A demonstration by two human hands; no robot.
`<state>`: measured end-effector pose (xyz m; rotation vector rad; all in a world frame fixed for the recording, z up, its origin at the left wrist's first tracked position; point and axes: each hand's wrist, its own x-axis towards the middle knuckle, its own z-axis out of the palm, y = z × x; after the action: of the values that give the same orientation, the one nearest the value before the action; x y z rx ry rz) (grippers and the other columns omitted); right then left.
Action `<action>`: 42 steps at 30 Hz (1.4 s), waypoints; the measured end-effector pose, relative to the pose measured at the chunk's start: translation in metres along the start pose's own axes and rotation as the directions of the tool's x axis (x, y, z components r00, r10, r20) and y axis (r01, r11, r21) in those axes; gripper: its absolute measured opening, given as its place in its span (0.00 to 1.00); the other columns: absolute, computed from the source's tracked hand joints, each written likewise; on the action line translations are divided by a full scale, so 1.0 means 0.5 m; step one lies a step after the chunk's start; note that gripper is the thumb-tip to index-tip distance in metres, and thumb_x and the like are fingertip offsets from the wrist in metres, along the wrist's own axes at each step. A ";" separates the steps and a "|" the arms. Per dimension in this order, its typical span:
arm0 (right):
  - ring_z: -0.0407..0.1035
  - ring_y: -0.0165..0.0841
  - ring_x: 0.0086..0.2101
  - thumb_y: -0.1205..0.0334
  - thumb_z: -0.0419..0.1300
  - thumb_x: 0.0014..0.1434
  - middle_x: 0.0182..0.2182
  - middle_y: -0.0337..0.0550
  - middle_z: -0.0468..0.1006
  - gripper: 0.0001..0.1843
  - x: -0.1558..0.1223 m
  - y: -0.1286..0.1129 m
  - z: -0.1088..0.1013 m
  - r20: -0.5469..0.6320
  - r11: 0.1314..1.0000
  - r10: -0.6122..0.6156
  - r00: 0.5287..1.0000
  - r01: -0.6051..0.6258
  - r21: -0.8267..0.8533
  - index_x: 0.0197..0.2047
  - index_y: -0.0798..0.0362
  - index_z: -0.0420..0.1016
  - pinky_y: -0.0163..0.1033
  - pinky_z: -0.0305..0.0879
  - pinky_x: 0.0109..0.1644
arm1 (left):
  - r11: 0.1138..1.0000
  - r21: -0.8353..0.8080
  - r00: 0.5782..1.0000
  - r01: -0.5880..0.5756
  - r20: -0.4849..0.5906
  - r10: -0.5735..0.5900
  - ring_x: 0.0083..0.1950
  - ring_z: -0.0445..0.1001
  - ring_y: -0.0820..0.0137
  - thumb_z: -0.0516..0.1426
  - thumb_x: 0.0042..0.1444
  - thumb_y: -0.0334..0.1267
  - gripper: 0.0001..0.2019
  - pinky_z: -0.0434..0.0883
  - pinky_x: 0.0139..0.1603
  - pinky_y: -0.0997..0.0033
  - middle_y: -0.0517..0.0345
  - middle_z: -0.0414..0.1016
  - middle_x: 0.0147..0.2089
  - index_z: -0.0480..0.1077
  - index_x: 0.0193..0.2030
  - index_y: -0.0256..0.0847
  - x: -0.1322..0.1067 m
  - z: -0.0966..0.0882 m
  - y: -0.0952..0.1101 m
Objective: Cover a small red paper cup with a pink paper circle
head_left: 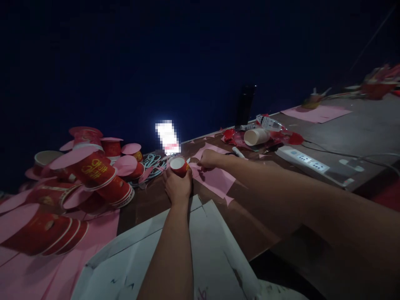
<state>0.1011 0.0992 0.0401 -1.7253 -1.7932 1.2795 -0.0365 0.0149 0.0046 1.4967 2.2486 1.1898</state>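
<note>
A dark backdrop (200, 50) fills the top of the frame above a brown bench (246, 233). At the centre, the left hand (178, 187) wraps around a red paper cup (179, 168); the right hand (208, 160), just beside it, curls over pink paper (215, 183), its grip unclear. Squeezing too hard could dent the cup; a stray left arm could topple the stacked cups (98, 168) at left.
</note>
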 end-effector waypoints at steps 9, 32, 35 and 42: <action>0.69 0.27 0.20 0.67 0.58 0.59 0.21 0.45 0.77 0.06 -0.072 -0.004 -0.001 0.072 0.972 0.146 0.987 -0.156 0.173 0.32 0.60 0.71 0.29 0.68 0.24 | 1.000 0.002 1.000 0.021 0.002 -0.021 0.62 0.62 0.54 0.61 0.46 0.49 0.33 0.62 0.60 0.57 0.38 0.65 0.59 0.61 0.56 0.34 0.002 0.002 -0.001; 0.67 0.25 0.19 0.69 0.52 0.61 0.27 0.46 0.77 0.03 -0.107 0.028 0.050 0.167 0.658 0.170 0.971 -0.238 0.714 0.35 0.57 0.64 0.29 0.65 0.21 | 1.000 -0.028 1.000 0.006 -0.025 -0.007 0.60 0.65 0.53 0.61 0.45 0.49 0.31 0.64 0.58 0.56 0.39 0.67 0.57 0.63 0.55 0.36 0.001 0.006 -0.005; 0.66 0.24 0.19 0.70 0.51 0.62 0.26 0.46 0.76 0.05 -0.111 0.026 0.045 0.231 0.649 0.140 0.963 -0.265 0.714 0.35 0.57 0.65 0.27 0.64 0.21 | 1.000 -0.013 0.997 0.025 -0.069 -0.026 0.58 0.66 0.53 0.61 0.46 0.49 0.30 0.64 0.57 0.55 0.39 0.68 0.55 0.64 0.54 0.35 0.006 0.000 -0.007; 0.70 0.26 0.26 0.72 0.51 0.62 0.26 0.44 0.74 0.08 -0.081 0.019 0.020 -0.008 0.761 0.069 0.998 -0.048 0.647 0.32 0.57 0.66 0.30 0.71 0.31 | 0.992 0.058 0.982 0.108 -0.162 -0.098 0.59 0.66 0.49 0.61 0.45 0.46 0.31 0.64 0.56 0.52 0.36 0.68 0.56 0.64 0.55 0.33 0.012 -0.024 -0.010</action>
<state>0.1074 0.0569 0.0411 -1.3833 -1.0687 1.6350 -0.0495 0.0129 0.0107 1.3319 2.4596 1.2558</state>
